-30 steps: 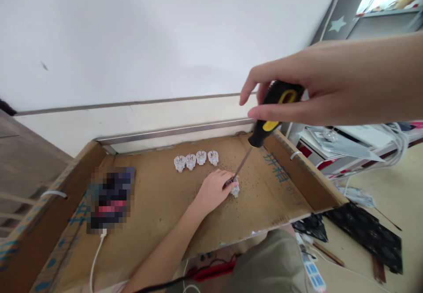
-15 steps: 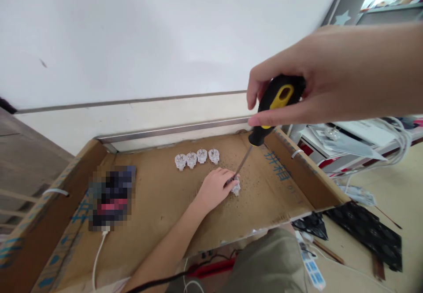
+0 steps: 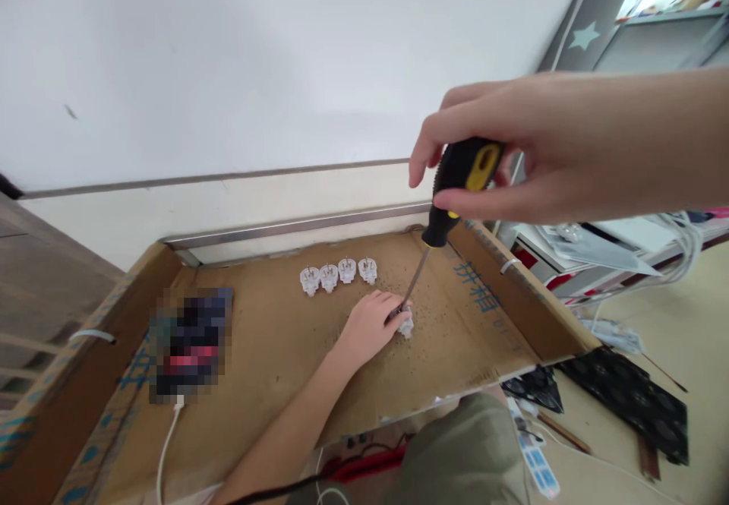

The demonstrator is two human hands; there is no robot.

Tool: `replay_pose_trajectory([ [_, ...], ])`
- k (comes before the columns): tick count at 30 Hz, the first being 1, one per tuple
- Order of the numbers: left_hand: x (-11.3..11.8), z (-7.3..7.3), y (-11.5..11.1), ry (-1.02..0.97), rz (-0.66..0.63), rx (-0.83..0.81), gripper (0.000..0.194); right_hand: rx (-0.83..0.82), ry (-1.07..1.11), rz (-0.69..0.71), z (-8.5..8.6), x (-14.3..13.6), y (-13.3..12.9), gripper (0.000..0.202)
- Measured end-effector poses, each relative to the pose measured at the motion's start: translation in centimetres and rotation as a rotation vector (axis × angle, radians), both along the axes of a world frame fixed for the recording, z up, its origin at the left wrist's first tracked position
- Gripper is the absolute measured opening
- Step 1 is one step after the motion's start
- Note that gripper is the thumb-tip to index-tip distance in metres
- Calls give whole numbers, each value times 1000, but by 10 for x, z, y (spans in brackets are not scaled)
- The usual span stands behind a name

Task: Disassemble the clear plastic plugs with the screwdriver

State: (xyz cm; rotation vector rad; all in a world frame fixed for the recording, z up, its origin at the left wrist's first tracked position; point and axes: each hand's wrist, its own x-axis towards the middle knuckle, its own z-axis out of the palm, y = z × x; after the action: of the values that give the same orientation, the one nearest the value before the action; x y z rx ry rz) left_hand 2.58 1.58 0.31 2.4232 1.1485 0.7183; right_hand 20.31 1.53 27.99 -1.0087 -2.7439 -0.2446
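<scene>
My right hand point(image 3: 501, 156) is closed round the black and yellow handle of a screwdriver point(image 3: 437, 225), its shaft slanting down to the left. The screwdriver's tip meets a small white plug point(image 3: 405, 324) on the cardboard, though the exact contact point is hidden by fingers. Pressed down on the board, my left hand point(image 3: 370, 323) grips that plug between thumb and fingers. Several more white plugs point(image 3: 329, 277) stand in a row beyond it, metal pins pointing up.
A cardboard tray point(image 3: 273, 338) with raised side walls lies under both hands, strewn with dark specks. On its left, a blurred-out phone-like object point(image 3: 194, 345) has a white cable point(image 3: 165, 444). A white wall point(image 3: 228, 72) rises behind. Black panels point(image 3: 626, 399) and a power strip point(image 3: 538, 459) are on the floor.
My right hand's fingers have shifted round the screwdriver handle, and the handle has moved slightly left and become more upright. My left hand and the plugs keep their places.
</scene>
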Motion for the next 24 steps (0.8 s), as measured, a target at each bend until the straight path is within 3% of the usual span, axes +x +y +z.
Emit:
replay_pose_trajectory([
  [24,0,1,-1,-16,0,3,18,44,-89,44,2,6,-5,23],
])
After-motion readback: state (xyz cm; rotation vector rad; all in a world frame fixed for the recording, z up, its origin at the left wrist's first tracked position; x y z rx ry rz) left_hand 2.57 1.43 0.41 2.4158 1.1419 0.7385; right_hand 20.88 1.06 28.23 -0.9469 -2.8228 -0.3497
